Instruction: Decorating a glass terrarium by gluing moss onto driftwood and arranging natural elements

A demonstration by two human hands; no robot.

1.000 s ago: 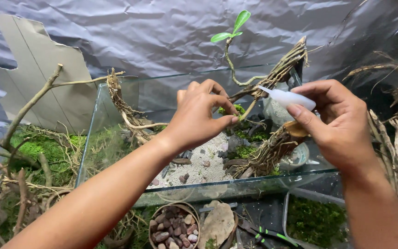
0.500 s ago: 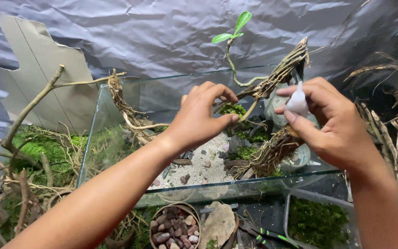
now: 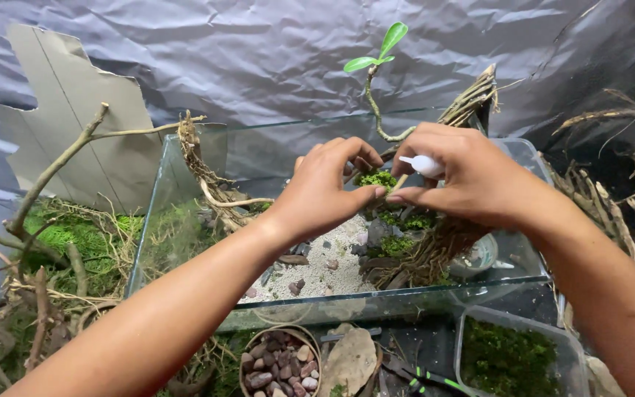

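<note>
A: Where is the small white bottle point(image 3: 422, 165) found?

B: It is gripped in the right hand point(image 3: 472, 180), with the fingers curled around its body and its pointed tip left sticking out toward the left hand point(image 3: 326, 192). The bottle is held above the glass tank point(image 3: 185, 220), just beside the patch of green moss point(image 3: 376, 179) on the driftwood point(image 3: 435, 242).

A: And how is the left hand shaped?

B: It is narrowed to a pinch, thumb and forefinger nearly closed at the moss clump. Whether a bit of moss is actually caught between them cannot be told. The tips of both hands are brought almost together, and the bottle's nozzle lies between them, just above the moss.

A: What else is seen nearby?

B: A twisting stem with two green leaves point(image 3: 380, 51) is seen rising behind the hands. A bowl of pebbles point(image 3: 277, 364) and a tray of moss point(image 3: 508, 356) are set in front of the tank.
</note>
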